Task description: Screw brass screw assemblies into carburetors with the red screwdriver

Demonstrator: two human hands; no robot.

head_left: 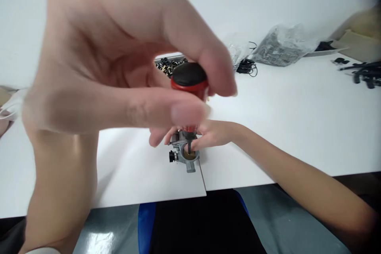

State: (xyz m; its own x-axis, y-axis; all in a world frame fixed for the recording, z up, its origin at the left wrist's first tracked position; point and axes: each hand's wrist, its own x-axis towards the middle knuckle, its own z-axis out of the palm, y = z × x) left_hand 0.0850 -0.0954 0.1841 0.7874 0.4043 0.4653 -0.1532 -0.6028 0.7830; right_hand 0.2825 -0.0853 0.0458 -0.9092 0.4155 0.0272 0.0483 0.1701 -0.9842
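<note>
My left hand (89, 59) looms large and close to the camera, its thumb and fingers closed round the handle of a screwdriver (189, 75). That handle is red with a black cap. Its dark shaft points down, and the tip shows over the round opening of a grey metal carburetor (190, 166); whether it touches a screw there cannot be made out. A black round fitting (172, 156) sticks out at the carburetor's left. From the right, my right hand (217, 133) grips the carburetor on the white table, its fingers partly hidden behind the screwdriver and my left hand.
Behind my left hand is a tray (169, 65) of small metal and black parts. Clear plastic bags (279, 45), coiled black cable (247, 66) and black parts (367, 73) lie along the back and right. A seam and front edge of the table (149, 190) run nearby.
</note>
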